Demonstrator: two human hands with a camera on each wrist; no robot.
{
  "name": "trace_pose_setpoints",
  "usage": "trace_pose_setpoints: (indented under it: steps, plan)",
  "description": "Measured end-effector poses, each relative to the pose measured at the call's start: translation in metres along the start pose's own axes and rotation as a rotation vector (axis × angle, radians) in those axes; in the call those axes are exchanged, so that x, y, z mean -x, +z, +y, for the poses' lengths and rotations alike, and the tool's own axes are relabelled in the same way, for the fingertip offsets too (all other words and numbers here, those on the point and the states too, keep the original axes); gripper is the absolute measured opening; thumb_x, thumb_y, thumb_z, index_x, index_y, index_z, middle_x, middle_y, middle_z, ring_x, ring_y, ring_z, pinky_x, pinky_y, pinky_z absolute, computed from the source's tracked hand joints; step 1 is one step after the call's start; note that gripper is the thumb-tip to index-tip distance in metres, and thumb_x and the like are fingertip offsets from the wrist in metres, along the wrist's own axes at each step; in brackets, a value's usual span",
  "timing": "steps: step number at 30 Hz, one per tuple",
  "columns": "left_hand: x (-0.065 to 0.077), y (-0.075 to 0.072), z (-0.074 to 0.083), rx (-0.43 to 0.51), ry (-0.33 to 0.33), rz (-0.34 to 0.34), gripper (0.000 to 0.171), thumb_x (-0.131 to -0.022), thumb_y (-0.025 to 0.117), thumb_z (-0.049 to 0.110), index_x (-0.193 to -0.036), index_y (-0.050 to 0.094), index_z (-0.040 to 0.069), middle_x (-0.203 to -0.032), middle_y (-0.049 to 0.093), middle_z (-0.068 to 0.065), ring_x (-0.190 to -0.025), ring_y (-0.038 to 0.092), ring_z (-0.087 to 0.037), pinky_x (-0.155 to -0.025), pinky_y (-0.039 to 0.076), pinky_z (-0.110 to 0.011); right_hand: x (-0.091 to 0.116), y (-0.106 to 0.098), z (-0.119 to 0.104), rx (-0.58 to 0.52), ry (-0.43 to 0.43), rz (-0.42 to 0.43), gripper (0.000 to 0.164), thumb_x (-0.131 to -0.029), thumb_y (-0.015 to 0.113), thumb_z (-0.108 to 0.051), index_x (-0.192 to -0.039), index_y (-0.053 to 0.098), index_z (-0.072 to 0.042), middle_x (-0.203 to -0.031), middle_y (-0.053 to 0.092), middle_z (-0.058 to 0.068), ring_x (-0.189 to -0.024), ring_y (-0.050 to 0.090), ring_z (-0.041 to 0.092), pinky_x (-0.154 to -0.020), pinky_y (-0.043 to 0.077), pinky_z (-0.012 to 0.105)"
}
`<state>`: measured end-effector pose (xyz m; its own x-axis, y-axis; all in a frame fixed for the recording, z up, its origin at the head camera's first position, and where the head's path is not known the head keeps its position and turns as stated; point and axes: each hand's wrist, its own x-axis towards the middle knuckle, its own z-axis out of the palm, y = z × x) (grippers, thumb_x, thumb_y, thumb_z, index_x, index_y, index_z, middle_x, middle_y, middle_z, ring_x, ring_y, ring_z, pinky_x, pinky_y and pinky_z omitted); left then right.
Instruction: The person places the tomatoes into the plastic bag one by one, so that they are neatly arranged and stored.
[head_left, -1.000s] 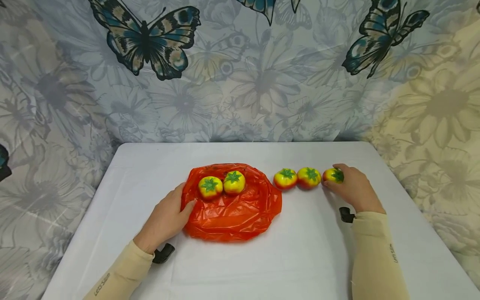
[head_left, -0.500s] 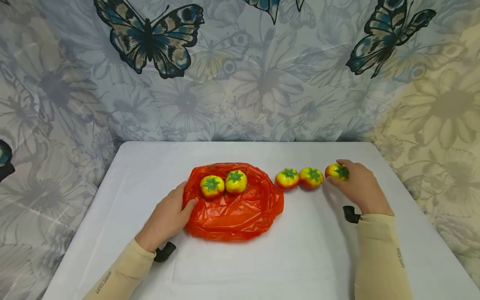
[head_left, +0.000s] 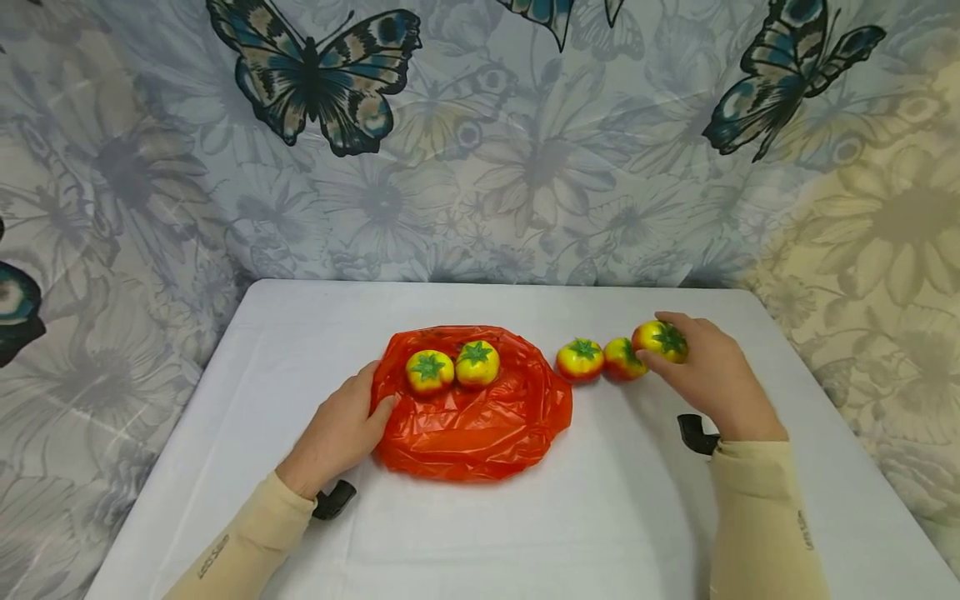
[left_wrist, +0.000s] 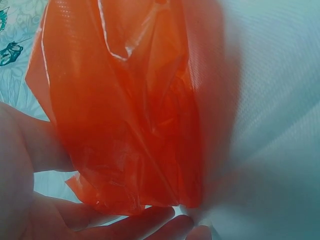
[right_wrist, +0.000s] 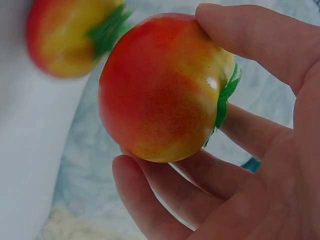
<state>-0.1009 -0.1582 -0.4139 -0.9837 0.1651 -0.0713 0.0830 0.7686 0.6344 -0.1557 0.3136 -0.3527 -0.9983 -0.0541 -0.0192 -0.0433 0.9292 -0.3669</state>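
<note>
My right hand (head_left: 712,367) pinches a red-and-yellow tomato (right_wrist: 165,90) with a green star-shaped calyx between thumb and fingers. In the head view it is raised off the table and partly overlaps one of two similar tomatoes (head_left: 580,361) lying side by side. A crumpled red plastic bag (head_left: 465,446) lies in the middle, with two more tomatoes (head_left: 430,372) resting in its opening. At the bag's left edge my left hand (head_left: 341,429) holds the plastic between thumb and fingers. The left wrist view shows the bag's side (left_wrist: 130,125) close up; its contents are hidden there.
A white-covered table (head_left: 480,542) carries everything. Behind it and along the left and right sides hangs cloth (head_left: 480,183) printed with flowers and butterflies. Each wrist wears a small black camera mount (head_left: 697,434).
My right hand has lifted the rightmost tomato and carried it left, over its neighbour. The left hand keeps its hold on the bag. The whole head view has shifted slightly.
</note>
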Motion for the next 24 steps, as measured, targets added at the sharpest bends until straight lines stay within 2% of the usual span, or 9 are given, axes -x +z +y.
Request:
trace_pose_setpoints:
  steps: [9, 15, 21, 24]
  plan:
    - [-0.002, 0.001, -0.004, -0.001, -0.004, 0.005, 0.069, -0.111, 0.056, 0.029, -0.167, 0.031, -0.003, -0.16, 0.053, -0.025, -0.143, 0.058, -0.043, -0.116, 0.05, -0.065, 0.007, 0.02, -0.062, -0.013, -0.151, -0.004, 0.068, -0.099, 0.079, -0.037, -0.156, 0.054, -0.01, -0.147, 0.059, 0.027, -0.125, 0.062, 0.048, -0.102, 0.056, 0.067]
    - [-0.002, 0.001, -0.007, 0.002, -0.02, 0.003, 0.07, -0.111, 0.058, 0.029, -0.167, 0.031, -0.004, -0.161, 0.052, -0.025, -0.143, 0.058, -0.043, -0.116, 0.05, -0.064, 0.011, 0.047, -0.103, -0.013, -0.244, -0.064, 0.068, -0.098, 0.081, -0.039, -0.155, 0.057, -0.012, -0.145, 0.064, 0.02, -0.126, 0.065, 0.04, -0.102, 0.06, 0.06]
    - [-0.003, 0.002, -0.007, 0.001, -0.022, 0.007, 0.071, -0.11, 0.059, 0.028, -0.166, 0.031, -0.004, -0.161, 0.052, -0.025, -0.142, 0.058, -0.043, -0.117, 0.049, -0.063, 0.015, 0.071, -0.136, 0.01, -0.341, -0.074, 0.069, -0.094, 0.084, -0.04, -0.154, 0.059, -0.015, -0.136, 0.068, 0.013, -0.122, 0.068, 0.034, -0.102, 0.061, 0.055]
    - [-0.004, 0.003, -0.007, 0.0, -0.022, 0.007, 0.071, -0.11, 0.059, 0.028, -0.166, 0.031, -0.004, -0.16, 0.053, -0.025, -0.141, 0.06, -0.042, -0.116, 0.05, -0.062, 0.018, 0.08, -0.152, 0.01, -0.377, -0.088, 0.07, -0.093, 0.085, -0.042, -0.153, 0.06, -0.015, -0.14, 0.068, 0.013, -0.124, 0.069, 0.033, -0.104, 0.061, 0.054]
